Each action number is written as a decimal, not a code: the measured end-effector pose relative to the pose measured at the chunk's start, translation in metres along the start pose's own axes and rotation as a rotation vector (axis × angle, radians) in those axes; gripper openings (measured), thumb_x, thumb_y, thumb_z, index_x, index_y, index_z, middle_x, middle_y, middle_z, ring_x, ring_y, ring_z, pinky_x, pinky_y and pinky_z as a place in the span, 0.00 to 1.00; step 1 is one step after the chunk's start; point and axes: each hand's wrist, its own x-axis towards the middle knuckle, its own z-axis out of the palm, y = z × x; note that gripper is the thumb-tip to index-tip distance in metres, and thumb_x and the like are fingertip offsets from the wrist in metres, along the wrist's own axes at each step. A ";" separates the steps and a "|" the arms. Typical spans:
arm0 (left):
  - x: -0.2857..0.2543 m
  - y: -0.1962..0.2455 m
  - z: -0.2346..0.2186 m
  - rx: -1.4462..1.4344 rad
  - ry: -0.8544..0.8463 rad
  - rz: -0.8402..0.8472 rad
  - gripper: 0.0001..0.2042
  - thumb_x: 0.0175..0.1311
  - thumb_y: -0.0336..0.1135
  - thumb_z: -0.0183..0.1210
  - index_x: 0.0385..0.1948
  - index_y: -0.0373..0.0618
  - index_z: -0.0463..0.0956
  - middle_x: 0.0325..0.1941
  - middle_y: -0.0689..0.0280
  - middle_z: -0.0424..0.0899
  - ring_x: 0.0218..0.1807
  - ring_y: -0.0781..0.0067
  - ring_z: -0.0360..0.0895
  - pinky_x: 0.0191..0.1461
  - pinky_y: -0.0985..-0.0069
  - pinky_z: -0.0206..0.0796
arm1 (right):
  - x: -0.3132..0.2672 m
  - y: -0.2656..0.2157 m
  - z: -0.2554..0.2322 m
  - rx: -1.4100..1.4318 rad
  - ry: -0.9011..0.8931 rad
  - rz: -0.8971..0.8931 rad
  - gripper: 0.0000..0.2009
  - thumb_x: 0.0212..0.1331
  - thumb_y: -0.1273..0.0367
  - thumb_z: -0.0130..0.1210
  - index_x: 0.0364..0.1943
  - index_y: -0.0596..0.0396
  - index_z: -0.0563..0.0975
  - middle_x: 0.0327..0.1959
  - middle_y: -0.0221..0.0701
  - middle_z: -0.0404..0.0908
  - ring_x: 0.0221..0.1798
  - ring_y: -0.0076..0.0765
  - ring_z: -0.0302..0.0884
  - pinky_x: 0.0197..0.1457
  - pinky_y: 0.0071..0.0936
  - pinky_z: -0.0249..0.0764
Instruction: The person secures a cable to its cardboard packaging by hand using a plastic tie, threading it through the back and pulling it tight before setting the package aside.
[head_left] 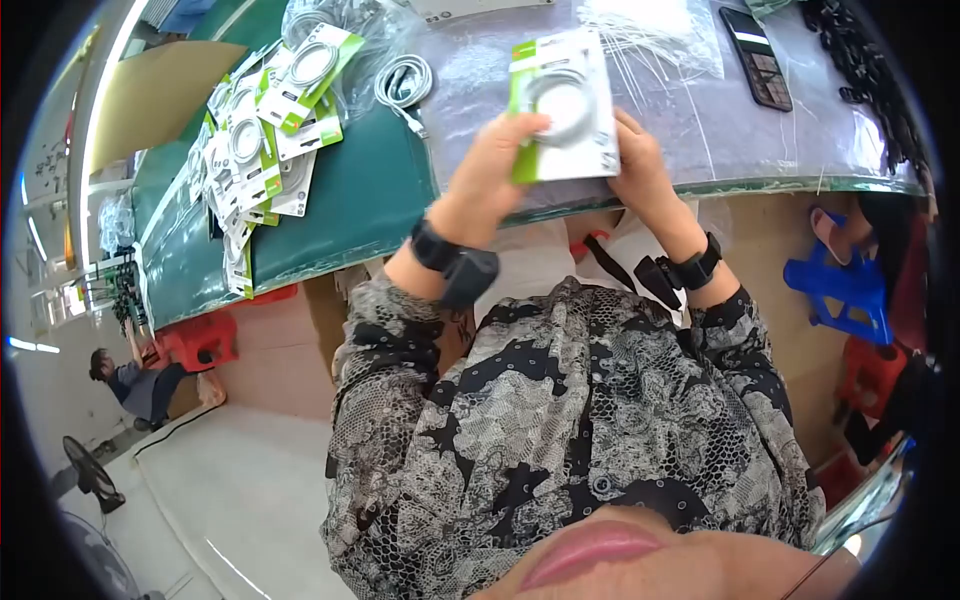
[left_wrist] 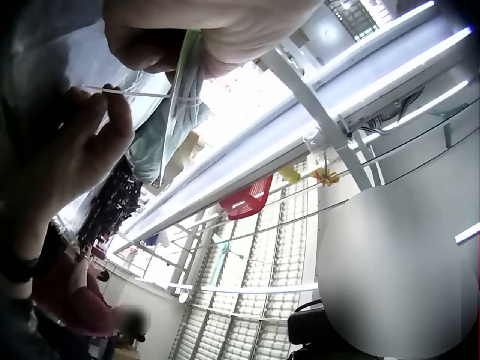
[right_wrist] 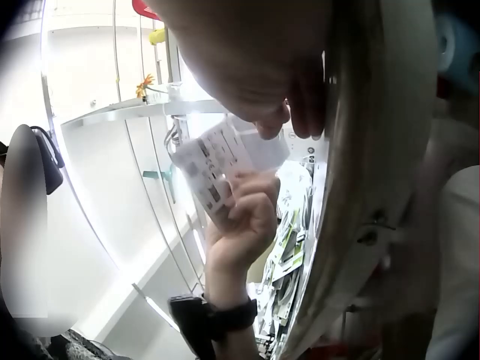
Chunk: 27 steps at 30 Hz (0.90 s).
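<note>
My left hand [head_left: 490, 170] grips the left edge of a white and green cable card [head_left: 597, 110], its thumb on the front, above the table's near edge. On the card sits a coiled white cable [head_left: 545, 92]. The card's printed back [right_wrist: 214, 161] faces the right wrist view, the fingers of the left hand [right_wrist: 244, 214] curled against it. My right hand [head_left: 645, 170] is behind the card's right edge. In the left wrist view the right hand [left_wrist: 71, 161] pinches a thin white tie [left_wrist: 135, 94] that runs to the card.
Many carded cables [head_left: 240, 150] lie piled on the green mat at left. Near them is a loose coiled cable [head_left: 403, 82]. White ties [head_left: 650, 45] on a plastic bag, a phone [head_left: 755, 58] and black cords [head_left: 870, 70] lie toward the back and right.
</note>
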 end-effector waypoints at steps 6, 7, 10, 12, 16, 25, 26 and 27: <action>-0.017 0.119 -0.079 0.287 0.238 0.669 0.16 0.61 0.33 0.57 0.50 0.42 0.70 0.48 0.60 0.78 0.44 0.65 0.79 0.47 0.66 0.73 | 0.007 -0.007 -0.001 0.279 -0.113 0.382 0.06 0.58 0.80 0.51 0.37 0.59 0.77 0.32 0.28 0.75 0.29 0.20 0.74 0.34 0.17 0.72; -0.011 0.135 -0.094 0.230 0.143 0.623 0.14 0.61 0.32 0.57 0.48 0.42 0.72 0.47 0.60 0.78 0.42 0.67 0.79 0.44 0.68 0.73 | 0.007 -0.007 0.001 0.273 -0.135 0.362 0.06 0.59 0.80 0.50 0.36 0.59 0.77 0.29 0.27 0.74 0.28 0.18 0.72 0.33 0.16 0.71; -0.008 0.132 -0.109 0.700 0.123 0.635 0.12 0.59 0.29 0.57 0.45 0.41 0.74 0.46 0.59 0.77 0.39 0.69 0.78 0.40 0.71 0.71 | 0.008 -0.006 -0.001 0.222 -0.172 0.315 0.05 0.59 0.80 0.51 0.36 0.59 0.77 0.30 0.26 0.75 0.27 0.18 0.72 0.32 0.16 0.70; -0.005 0.126 -0.114 1.776 0.262 0.666 0.11 0.57 0.23 0.56 0.43 0.38 0.75 0.47 0.58 0.76 0.40 0.70 0.77 0.39 0.74 0.70 | 0.009 -0.004 -0.001 0.197 -0.182 0.291 0.05 0.59 0.79 0.51 0.35 0.59 0.77 0.30 0.26 0.75 0.27 0.19 0.72 0.32 0.17 0.70; -0.008 0.111 -0.113 2.060 0.236 0.974 0.10 0.55 0.22 0.56 0.39 0.40 0.76 0.40 0.60 0.76 0.33 0.65 0.77 0.35 0.73 0.69 | 0.007 -0.005 -0.003 0.276 -0.162 0.352 0.05 0.59 0.79 0.51 0.35 0.58 0.77 0.30 0.26 0.75 0.27 0.18 0.71 0.31 0.17 0.70; -0.006 0.026 -0.001 1.794 0.059 1.085 0.10 0.55 0.21 0.56 0.39 0.41 0.76 0.36 0.61 0.74 0.32 0.63 0.76 0.33 0.72 0.69 | 0.016 -0.035 0.023 0.606 -0.115 0.623 0.09 0.64 0.72 0.50 0.47 0.58 0.72 0.37 0.27 0.75 0.33 0.20 0.73 0.39 0.19 0.72; -0.003 0.015 0.006 1.815 0.002 1.151 0.10 0.55 0.22 0.56 0.39 0.40 0.76 0.36 0.62 0.74 0.31 0.65 0.76 0.32 0.73 0.68 | 0.016 -0.033 0.022 0.585 -0.095 0.634 0.09 0.64 0.72 0.50 0.47 0.58 0.72 0.37 0.27 0.75 0.33 0.20 0.73 0.39 0.19 0.72; -0.002 0.006 0.011 1.834 -0.050 1.219 0.09 0.56 0.22 0.56 0.40 0.40 0.75 0.35 0.62 0.75 0.30 0.67 0.75 0.32 0.74 0.67 | 0.017 -0.028 0.022 0.808 0.018 0.628 0.10 0.66 0.70 0.49 0.48 0.58 0.71 0.38 0.27 0.74 0.34 0.21 0.73 0.41 0.20 0.72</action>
